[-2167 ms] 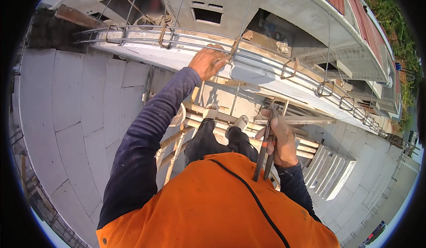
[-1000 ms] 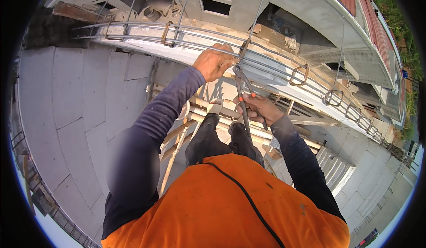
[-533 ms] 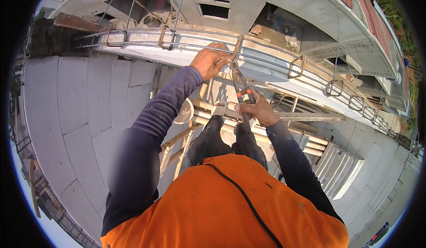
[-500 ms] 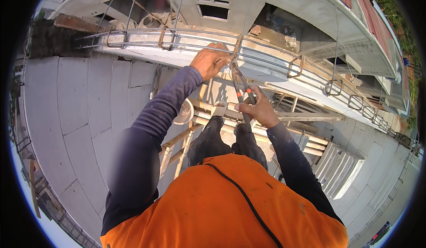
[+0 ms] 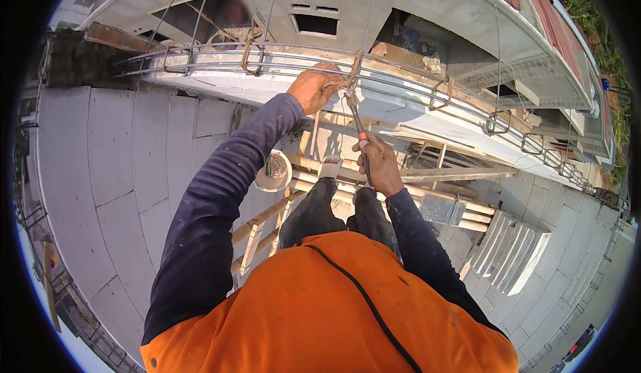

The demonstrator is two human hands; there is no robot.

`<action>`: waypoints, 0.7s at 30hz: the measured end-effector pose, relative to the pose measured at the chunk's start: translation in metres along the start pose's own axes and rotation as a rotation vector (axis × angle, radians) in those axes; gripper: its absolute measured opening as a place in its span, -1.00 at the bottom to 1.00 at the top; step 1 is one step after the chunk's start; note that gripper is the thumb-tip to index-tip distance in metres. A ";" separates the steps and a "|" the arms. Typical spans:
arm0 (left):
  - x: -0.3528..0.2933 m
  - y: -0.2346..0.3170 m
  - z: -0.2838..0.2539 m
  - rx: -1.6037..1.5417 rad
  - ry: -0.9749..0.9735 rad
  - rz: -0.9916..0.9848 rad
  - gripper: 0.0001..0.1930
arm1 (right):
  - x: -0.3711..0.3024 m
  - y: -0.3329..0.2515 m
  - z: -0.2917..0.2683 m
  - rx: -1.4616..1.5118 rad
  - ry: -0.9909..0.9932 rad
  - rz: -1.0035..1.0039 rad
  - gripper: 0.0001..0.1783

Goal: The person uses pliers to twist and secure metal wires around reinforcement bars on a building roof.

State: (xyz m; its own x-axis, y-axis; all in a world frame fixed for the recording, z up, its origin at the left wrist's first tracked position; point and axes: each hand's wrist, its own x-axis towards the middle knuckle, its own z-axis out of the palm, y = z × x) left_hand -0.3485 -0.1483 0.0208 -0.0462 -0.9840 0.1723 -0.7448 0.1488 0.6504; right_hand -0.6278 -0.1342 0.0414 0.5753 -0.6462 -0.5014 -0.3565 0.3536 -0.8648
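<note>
My left hand (image 5: 314,89) is closed around the lower steel rebar (image 5: 284,72) of a long reinforcement cage, its fingertips partly hidden behind the bar. Just right of it, a rusty stirrup (image 5: 356,69) crosses the bars. In my right hand (image 5: 379,164) is a pair of pincers (image 5: 355,114) with dark handles and orange bands. Seen nearly edge-on, the tool points up and away from me. Its jaws touch or sit very close to the bars right below the stirrup; any tie wire there is too small to make out.
The cage runs along a pale wall top (image 5: 400,106). Thin upright rods (image 5: 370,16) rise from it. Below are bamboo poles (image 5: 461,213), a white bucket (image 5: 274,172) with thin pieces inside, and a timber plank (image 5: 457,174). A grey block wall (image 5: 110,152) stands left.
My right hand has turned and shifted slightly left, bringing the pincers from a broadside view to nearly edge-on. The left hand stays at the bars beside the stirrup.
</note>
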 end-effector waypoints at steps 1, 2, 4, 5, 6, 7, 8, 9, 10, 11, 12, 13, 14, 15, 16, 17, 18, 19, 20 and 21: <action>-0.004 -0.002 0.003 0.046 0.023 0.021 -0.74 | 0.001 0.008 0.006 0.097 0.027 -0.011 -0.40; -0.007 -0.004 0.006 0.092 0.046 0.041 -0.73 | 0.004 0.019 0.007 -0.001 0.045 -0.044 -0.41; -0.008 -0.003 0.011 0.079 0.059 0.010 -0.73 | 0.007 0.033 0.009 -0.196 0.084 -0.106 -0.42; -0.009 -0.003 0.013 0.072 0.067 -0.005 -0.73 | 0.007 0.040 0.008 -0.267 0.134 -0.141 -0.40; -0.012 -0.003 0.012 0.109 0.033 -0.029 -0.69 | 0.005 0.034 0.008 -0.339 0.181 -0.180 -0.38; -0.013 -0.003 0.013 0.103 0.057 -0.029 -0.70 | 0.005 0.030 0.010 -0.410 0.228 -0.220 -0.35; -0.014 -0.003 0.014 0.098 0.082 -0.029 -0.71 | 0.009 0.035 0.013 -0.404 0.225 -0.187 -0.34; -0.014 -0.001 0.017 0.086 0.104 -0.025 -0.72 | 0.014 0.039 0.014 -0.402 0.226 -0.154 -0.32; -0.013 0.000 0.017 0.084 0.097 -0.035 -0.72 | 0.026 0.044 0.014 -0.395 0.206 -0.092 -0.32; -0.011 0.001 0.017 0.082 0.090 -0.043 -0.71 | 0.033 0.049 0.013 -0.387 0.186 -0.029 -0.31; -0.011 0.000 0.017 0.083 0.088 -0.059 -0.71 | 0.035 0.048 0.019 -0.234 0.157 0.002 -0.30; -0.010 0.002 0.016 0.072 0.070 -0.074 -0.72 | 0.034 0.046 0.030 -0.080 0.130 0.036 -0.29; -0.008 0.003 0.015 0.061 0.052 -0.087 -0.72 | 0.032 0.044 0.036 0.136 0.051 0.111 -0.25; -0.010 0.003 0.012 0.055 0.036 -0.109 -0.72 | 0.026 0.032 0.044 0.339 -0.037 0.169 -0.29; -0.011 0.002 0.012 0.051 0.040 -0.095 -0.72 | 0.022 0.028 0.048 0.520 -0.118 0.213 -0.32; -0.011 0.002 0.012 0.046 0.044 -0.081 -0.73 | 0.020 0.023 0.050 0.701 -0.199 0.258 -0.35; -0.011 0.001 0.011 0.042 0.042 -0.062 -0.73 | 0.021 0.024 0.046 0.799 -0.286 0.285 -0.38; -0.010 0.000 0.009 0.035 0.046 -0.057 -0.73 | 0.021 0.024 0.038 0.896 -0.374 0.312 -0.41; -0.010 -0.001 0.007 0.027 0.050 -0.050 -0.73 | 0.021 0.024 0.029 0.993 -0.462 0.338 -0.45; -0.011 -0.001 0.008 0.015 0.050 -0.046 -0.73 | 0.020 0.023 0.018 0.847 -0.463 0.348 -0.46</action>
State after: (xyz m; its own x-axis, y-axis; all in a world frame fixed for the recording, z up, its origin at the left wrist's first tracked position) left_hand -0.3523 -0.1390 0.0122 0.0214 -0.9836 0.1790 -0.7550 0.1014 0.6478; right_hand -0.6116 -0.1266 0.0112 0.8309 -0.1556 -0.5342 -0.0243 0.9490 -0.3143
